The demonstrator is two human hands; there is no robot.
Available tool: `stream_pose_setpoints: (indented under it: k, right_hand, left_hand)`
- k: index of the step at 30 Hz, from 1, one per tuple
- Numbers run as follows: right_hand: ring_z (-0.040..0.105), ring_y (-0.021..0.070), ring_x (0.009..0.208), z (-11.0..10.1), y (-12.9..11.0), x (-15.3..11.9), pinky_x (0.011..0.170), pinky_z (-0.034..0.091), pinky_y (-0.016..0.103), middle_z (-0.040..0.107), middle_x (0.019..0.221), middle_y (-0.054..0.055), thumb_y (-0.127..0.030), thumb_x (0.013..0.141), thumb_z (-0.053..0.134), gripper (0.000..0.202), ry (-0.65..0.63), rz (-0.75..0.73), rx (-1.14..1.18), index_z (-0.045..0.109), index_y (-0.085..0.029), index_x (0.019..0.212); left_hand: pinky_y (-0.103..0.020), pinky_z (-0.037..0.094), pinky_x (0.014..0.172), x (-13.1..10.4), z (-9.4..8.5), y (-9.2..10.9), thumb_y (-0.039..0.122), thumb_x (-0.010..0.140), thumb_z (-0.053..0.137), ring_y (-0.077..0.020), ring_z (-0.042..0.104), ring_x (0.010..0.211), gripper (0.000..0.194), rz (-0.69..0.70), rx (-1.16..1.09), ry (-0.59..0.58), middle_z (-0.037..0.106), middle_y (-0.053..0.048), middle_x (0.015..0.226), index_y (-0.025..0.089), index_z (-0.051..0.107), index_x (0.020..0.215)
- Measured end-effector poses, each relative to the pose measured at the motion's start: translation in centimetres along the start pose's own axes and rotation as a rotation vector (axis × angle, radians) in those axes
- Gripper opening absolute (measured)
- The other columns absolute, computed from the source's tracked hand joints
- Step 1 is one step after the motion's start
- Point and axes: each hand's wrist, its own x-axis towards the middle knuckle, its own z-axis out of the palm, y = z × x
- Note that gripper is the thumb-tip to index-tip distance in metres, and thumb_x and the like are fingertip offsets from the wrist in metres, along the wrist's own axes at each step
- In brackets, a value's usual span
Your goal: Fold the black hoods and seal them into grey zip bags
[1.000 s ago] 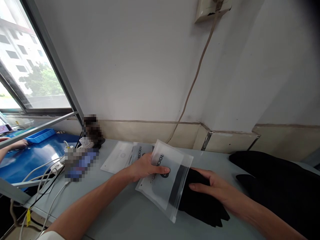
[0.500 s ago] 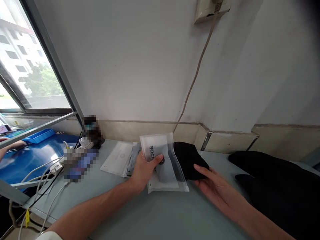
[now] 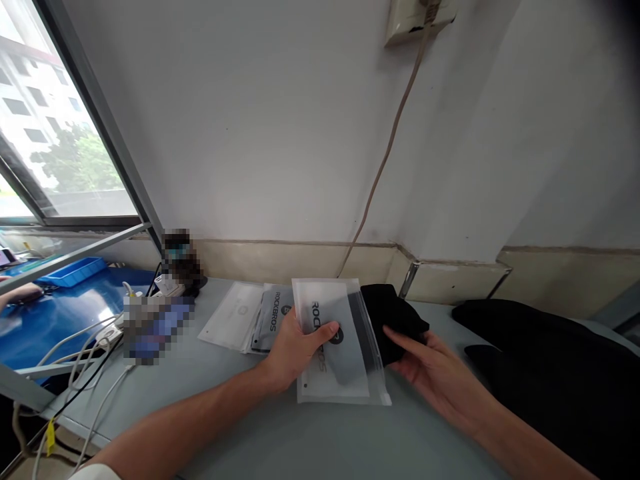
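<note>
A frosted zip bag (image 3: 350,373) printed ROCKBROS is gripped by my left hand (image 3: 295,347), thumb on top. Its zip edge faces right, and dark material shows inside near that opening. My right hand (image 3: 435,373) pinches a folded black cloth (image 3: 393,320), whose left end meets the bag's opening; how far it reaches inside is unclear. Left of my left hand lie another ROCKBROS bag with grey contents (image 3: 273,313) and a whitish bag (image 3: 233,317), overlapping on the grey table (image 3: 320,440).
More black fabric (image 3: 545,367) covers the table's right side. White cables (image 3: 95,340), a power strip and a blurred phone-like object (image 3: 163,330) are at left. Beyond a metal frame, another person's hand (image 3: 23,293) is over a blue surface (image 3: 100,313) with a blue tray (image 3: 75,271).
The held bag has shifted slightly right and lies flatter, showing more of its print. The cloth and my right hand have moved slightly right, and the grey-filled bag is less covered.
</note>
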Motion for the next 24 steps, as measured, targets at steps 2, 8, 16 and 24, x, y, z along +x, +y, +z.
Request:
stream_pose_setpoints:
  k: [2,8,16,24]
  right_hand:
    - [0.079,0.029,0.1,-0.7,-0.3,0.6,0.07,0.071,0.03,0.083,0.108,0.008,-0.014,0.075,0.09,0.033,0.022,-0.011,-0.049,0.074,-0.021,0.103]
    - [0.078,0.0192,0.076,-1.6,-0.4,1.3,0.056,0.066,0.02,0.083,0.093,0.001,-0.016,0.071,0.094,0.029,0.073,-0.085,0.052,0.076,-0.022,0.094]
    - [0.071,0.0304,0.121,0.8,-0.1,-0.7,0.093,0.067,0.035,0.08,0.119,0.003,-0.027,0.073,0.095,0.042,-0.011,-0.011,0.04,0.077,-0.025,0.112]
    - [0.077,0.0288,0.101,-0.1,0.2,-0.3,0.078,0.069,0.028,0.083,0.093,0.006,-0.028,0.072,0.094,0.018,-0.027,0.015,-0.02,0.081,-0.021,0.083]
  left_hand:
    - [-0.039,0.06,0.082,-0.1,-0.1,0.3,0.051,0.085,0.083,-0.0276,0.072,0.1,0.048,-0.061,0.018,-0.057,0.075,-0.012,0.109,0.017,0.068,0.115]
    - [-0.041,0.059,0.088,-0.2,0.1,0.4,0.052,0.083,0.084,-0.0283,0.073,0.1,0.047,-0.033,-0.025,-0.02,0.075,-0.011,0.106,0.016,0.069,0.111]
    - [-0.04,0.058,0.088,-0.3,0.6,-0.3,0.055,0.086,0.081,-0.0277,0.071,0.101,0.049,0.071,-0.001,-0.035,0.074,-0.011,0.107,0.016,0.068,0.115]
    - [-0.044,0.054,0.099,-0.2,0.3,-0.3,0.069,0.094,0.062,-0.0319,0.068,0.114,0.057,0.04,0.057,-0.045,0.074,-0.013,0.116,0.017,0.07,0.113]
